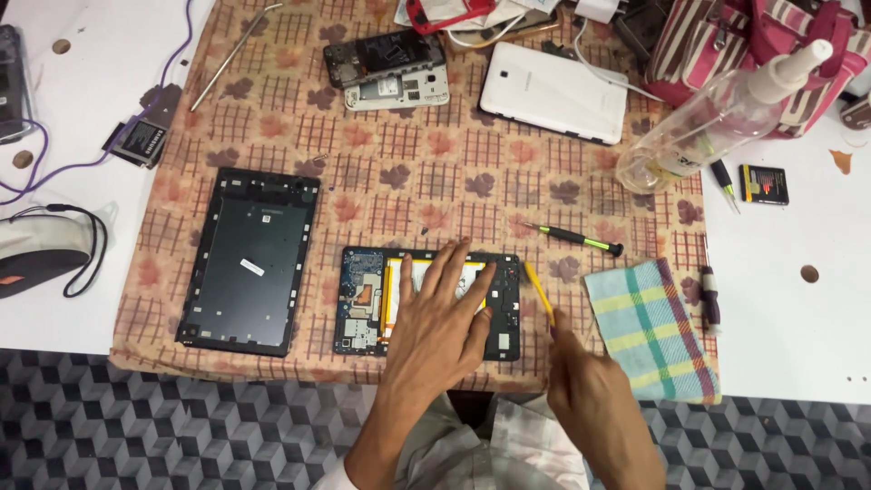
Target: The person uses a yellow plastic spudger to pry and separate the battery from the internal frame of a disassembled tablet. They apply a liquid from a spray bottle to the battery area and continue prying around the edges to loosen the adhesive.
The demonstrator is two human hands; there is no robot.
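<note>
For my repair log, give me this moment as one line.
left hand: flat on opened tablet with exposed circuit board | right hand: holds yellow plastic pry tool beside tablet | surface: patterned cloth

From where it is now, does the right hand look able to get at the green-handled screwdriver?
Probably yes: the right hand already holds a yellow pry tool, but the screwdriver lies in the open on the cloth just beyond.

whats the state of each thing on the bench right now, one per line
tablet: back off, board and battery exposed, lying flat
back cover: removed, lying flat to the tablet's left
left hand: open, pressed flat on the tablet
right hand: closed on a yellow pry tool
phone: dismantled, in two pieces
white tablet: face down, intact
spray bottle: lying tilted, capped
screwdriver: lying loose
cloth: spread flat
</note>
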